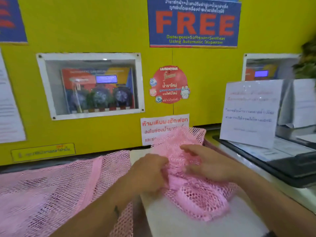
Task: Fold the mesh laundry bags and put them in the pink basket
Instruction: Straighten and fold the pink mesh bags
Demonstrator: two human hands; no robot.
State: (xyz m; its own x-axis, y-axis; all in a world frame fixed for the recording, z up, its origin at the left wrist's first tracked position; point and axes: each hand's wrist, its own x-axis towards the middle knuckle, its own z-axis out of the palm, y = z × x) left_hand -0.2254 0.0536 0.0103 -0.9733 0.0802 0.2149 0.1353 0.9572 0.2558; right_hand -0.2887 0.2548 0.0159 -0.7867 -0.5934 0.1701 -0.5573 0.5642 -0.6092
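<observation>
Nearest, a spread pink mesh bag (pixel 51 190) lies at left. Left hand (pixel 147 173) pinches the bunched mesh laundry bag (pixel 193 194) on the white countertop (pixel 179 223); right hand (pixel 208 163) presses it, fingers loose. Beyond, yellow wall (pixel 102 31), FREE sign (pixel 194 23)

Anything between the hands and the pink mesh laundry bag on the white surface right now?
Nothing visible. The left hand and right hand are already on the bunched pink mesh laundry bag. The pink basket isn't in view.
</observation>
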